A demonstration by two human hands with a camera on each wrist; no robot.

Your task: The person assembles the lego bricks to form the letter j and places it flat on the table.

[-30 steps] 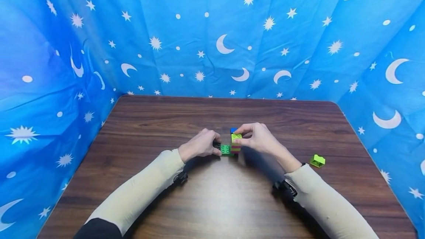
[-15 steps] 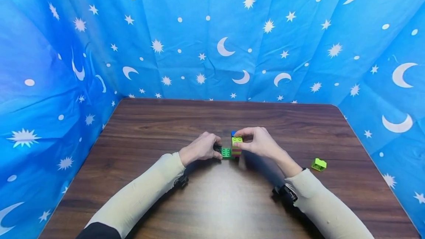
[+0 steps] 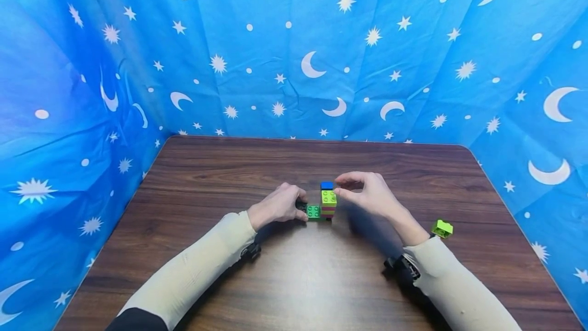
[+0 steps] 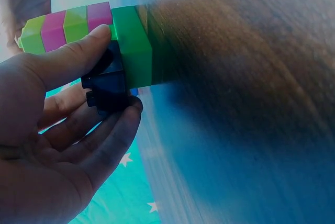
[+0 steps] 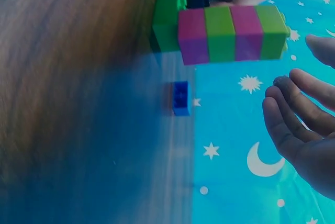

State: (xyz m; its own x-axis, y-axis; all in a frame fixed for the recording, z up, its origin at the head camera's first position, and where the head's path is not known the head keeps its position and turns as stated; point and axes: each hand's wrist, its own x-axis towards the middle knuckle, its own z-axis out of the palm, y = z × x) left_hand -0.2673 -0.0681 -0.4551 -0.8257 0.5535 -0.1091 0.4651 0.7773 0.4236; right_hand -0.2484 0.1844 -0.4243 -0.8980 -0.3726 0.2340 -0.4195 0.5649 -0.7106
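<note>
Head: right hand (image 3: 369, 193) beside brick tower (image 3: 328, 203), inside table edges (image 3: 317, 142).

Right hand (image 3: 374, 195) lets go! | off the block tower (image 3: 328, 202), towards three o'clock | blue block (image 3: 327, 186) at twelve pops into fuller view

Left grip (image 3: 277, 203) pinches — right grip (image 3: 374, 195) hovers, thumb (image 3: 349, 196) and fingers (image 3: 352, 175) parted.

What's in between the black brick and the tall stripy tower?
The green brick. In the head view, its studded top shows between the black brick, held by the left hand, and the stripy tower.
</note>
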